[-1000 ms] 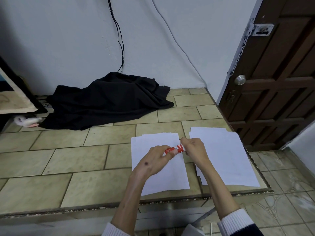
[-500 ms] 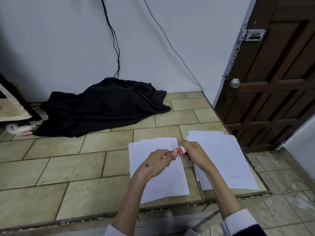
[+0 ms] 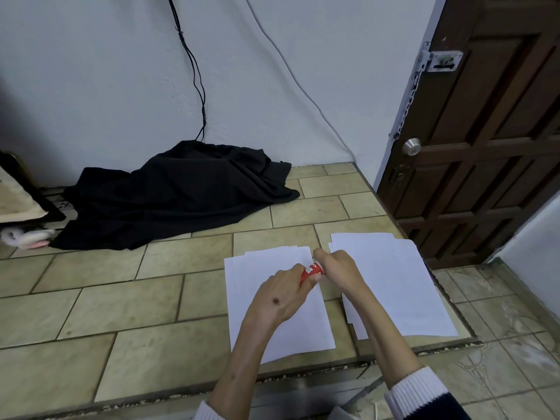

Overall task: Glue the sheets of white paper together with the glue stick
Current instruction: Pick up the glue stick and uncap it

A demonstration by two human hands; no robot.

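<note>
Glue stick (image 3: pixel 309 272) red with white lettering; paper (image 3: pixel 266 298) white; cloth (image 3: pixel 181 192) black; worktop (image 3: pixel 121 313) beige tile; door (image 3: pixel 491 140) dark brown.

A raised platform of beige tiles (image 3: pixel 121 310) carries two loose stacks of white paper: one stack (image 3: pixel 266 328) lies under the left hand's fingers (image 3: pixel 295 275), the other (image 3: pixel 403 286) beyond the right hand's fingers; a crumpled black cloth (image 3: pixel 178 192) lies well behind them by the wall

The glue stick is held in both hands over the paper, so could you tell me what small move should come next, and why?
Probably pull the cap off. The left hand grips the red glue stick by its body, while the right hand closes over its other end, as if to uncap it. No glue tip shows yet, and both paper stacks lie flat on the tiled surface.
</note>
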